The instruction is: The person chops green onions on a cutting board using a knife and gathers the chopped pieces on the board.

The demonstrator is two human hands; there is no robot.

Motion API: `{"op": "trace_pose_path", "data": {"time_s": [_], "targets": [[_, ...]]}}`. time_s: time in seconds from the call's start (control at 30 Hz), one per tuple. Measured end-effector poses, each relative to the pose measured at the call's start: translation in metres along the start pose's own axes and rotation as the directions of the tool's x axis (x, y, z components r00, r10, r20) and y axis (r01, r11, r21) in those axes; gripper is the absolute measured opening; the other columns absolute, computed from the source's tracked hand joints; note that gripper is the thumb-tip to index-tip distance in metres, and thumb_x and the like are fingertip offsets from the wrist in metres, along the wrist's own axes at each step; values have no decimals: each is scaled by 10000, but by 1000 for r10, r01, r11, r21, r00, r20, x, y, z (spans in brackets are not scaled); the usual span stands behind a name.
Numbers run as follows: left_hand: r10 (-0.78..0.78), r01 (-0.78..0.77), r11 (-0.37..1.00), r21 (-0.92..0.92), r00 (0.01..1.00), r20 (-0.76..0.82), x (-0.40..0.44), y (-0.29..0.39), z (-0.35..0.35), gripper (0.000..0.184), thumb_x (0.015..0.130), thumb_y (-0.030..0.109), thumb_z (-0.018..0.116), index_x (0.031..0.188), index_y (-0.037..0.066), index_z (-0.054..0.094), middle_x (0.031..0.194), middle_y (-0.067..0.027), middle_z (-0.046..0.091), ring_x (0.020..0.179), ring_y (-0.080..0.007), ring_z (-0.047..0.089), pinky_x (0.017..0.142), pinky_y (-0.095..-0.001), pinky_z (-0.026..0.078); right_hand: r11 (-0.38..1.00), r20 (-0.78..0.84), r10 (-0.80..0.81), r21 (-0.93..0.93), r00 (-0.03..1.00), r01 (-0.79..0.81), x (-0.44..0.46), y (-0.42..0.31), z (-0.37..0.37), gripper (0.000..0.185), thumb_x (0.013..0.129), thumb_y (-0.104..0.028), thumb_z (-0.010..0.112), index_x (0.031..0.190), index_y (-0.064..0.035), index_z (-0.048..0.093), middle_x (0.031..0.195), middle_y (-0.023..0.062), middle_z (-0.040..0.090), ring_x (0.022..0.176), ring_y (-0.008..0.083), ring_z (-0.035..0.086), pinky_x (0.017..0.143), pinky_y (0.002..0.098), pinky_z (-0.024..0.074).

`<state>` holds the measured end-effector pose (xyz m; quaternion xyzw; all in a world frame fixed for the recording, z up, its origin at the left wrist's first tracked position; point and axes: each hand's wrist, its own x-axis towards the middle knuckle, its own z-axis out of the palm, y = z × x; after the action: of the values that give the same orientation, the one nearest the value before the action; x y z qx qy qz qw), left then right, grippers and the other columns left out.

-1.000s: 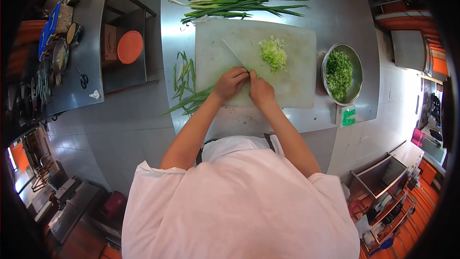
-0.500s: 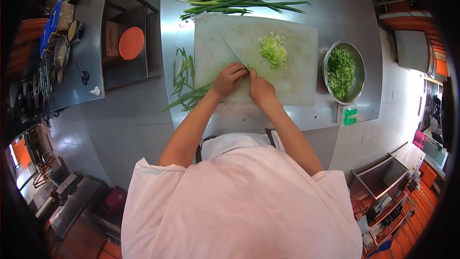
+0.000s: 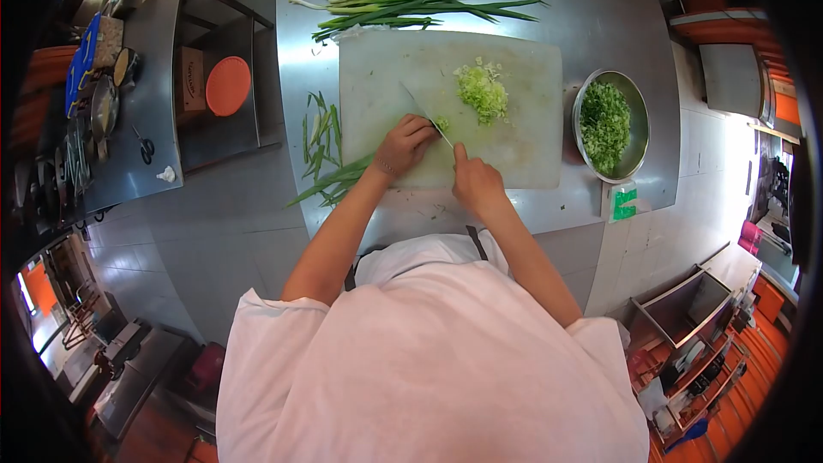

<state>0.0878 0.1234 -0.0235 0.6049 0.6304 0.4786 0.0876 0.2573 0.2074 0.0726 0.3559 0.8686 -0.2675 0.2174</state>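
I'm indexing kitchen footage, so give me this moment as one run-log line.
left hand: holding scallion stalks | right hand: gripping knife | cutting board: chopped scallion pile | metal bowl: chopped scallion greens

Loose pale pinkish-white shirt (image 3: 429, 369), short wide sleeves (image 3: 279, 317). White cloth (image 3: 424, 250) at shirt's front edge, dark strap (image 3: 477, 243) beside it. Thin bracelet (image 3: 387, 167) on left wrist (image 3: 381, 174), beyond shirt's left sleeve.
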Motion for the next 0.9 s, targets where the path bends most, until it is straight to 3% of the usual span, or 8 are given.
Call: {"op": "trace_pose_path", "data": {"time_s": [0.03,0.13,0.23,0.43,0.53,0.63,0.9], "targets": [[4,-4,1000,8,1000,1,0,0,0,225,743,-66,738,939,38,697,983,-90,672,926,-295,647,802,-380,558,1000,40,17,-1,999,-17,-7,-1,-5,322,958,-81,463,1276,-29,466,917,299,716,875,482,711,776,561,567],[-13,14,1000,-26,999,37,-1,-1,-3,214,747,-61,736,933,38,696,975,-89,671,914,-294,645,793,-378,556,996,-159,-24,83,987,37,20,7,33,274,949,-77,479,1220,-40,472,911,295,716,862,484,712,756,561,568],[12,-12,1000,-10,1000,2,-1,-4,0,211,753,-45,738,942,40,704,985,-90,675,938,-290,650,805,-382,564,999,-163,-18,47,986,27,45,-9,28,273,945,-78,490,1215,-42,474,894,290,713,857,482,713,760,573,563],[-7,6,999,-37,1000,-1,-3,-6,0,180,763,-45,737,920,35,698,965,-88,677,896,-288,652,770,-373,555,1000,-60,2,-18,998,-3,-10,-5,-5,275,946,-88,495,1217,-45,470,878,276,716,849,473,717,756,573,563],[6,-6,999,-42,1000,8,-4,-7,2,181,767,-46,737,925,35,700,957,-87,675,896,-287,653,768,-373,556,999,-134,-7,45,991,13,14,3,24,271,942,-91,502,1206,-46,459,868,280,711,846,480,714,757,572,563],[-12,11,999,-34,1000,-14,-3,-6,2,183,766,-48,740,923,38,702,948,-86,672,891,-286,652,767,-375,555,999,-102,-33,36,994,37,44,-7,22,277,947,-93,499,1216,-46,453,878,286,710,849,487,711,772,577,561],[-39,39,999,-28,999,8,-3,-4,1,198,756,-45,745,929,40,701,967,-78,680,913,-286,647,781,-382,558,999,-33,10,33,999,-9,-2,-1,6,277,943,-64,497,1216,-53,454,891,283,710,849,490,709,777,567,563]]}}
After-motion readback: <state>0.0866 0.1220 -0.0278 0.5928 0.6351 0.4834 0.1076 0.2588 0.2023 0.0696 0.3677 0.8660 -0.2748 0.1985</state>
